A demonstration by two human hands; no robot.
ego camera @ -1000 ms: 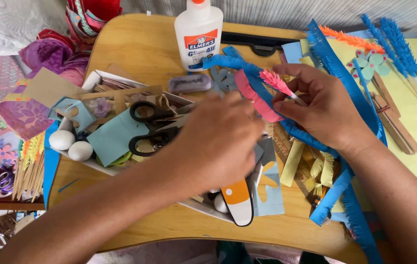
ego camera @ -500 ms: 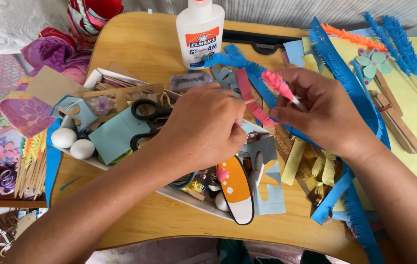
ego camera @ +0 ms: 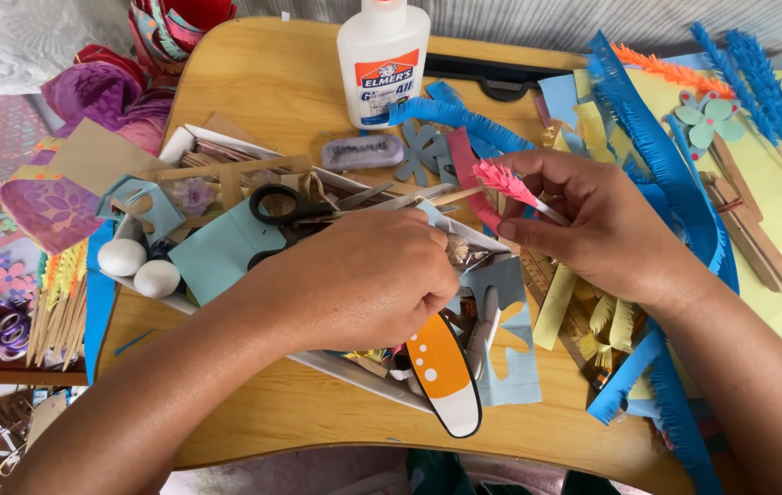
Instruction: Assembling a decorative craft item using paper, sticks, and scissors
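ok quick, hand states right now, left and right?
Left hand: closed, fingers curled down into the craft tray; what it grips is hidden.
Right hand: closed, pinching a stick with pink fringed paper.

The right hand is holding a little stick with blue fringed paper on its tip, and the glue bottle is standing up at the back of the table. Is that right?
Not quite. The head view shows the fringed paper on the stick's tip is pink, not blue. The right hand does hold it, and the glue bottle stands upright at the back of the table.

Two hands, left and right; two white eggs; one glue bottle; one pair of scissors.
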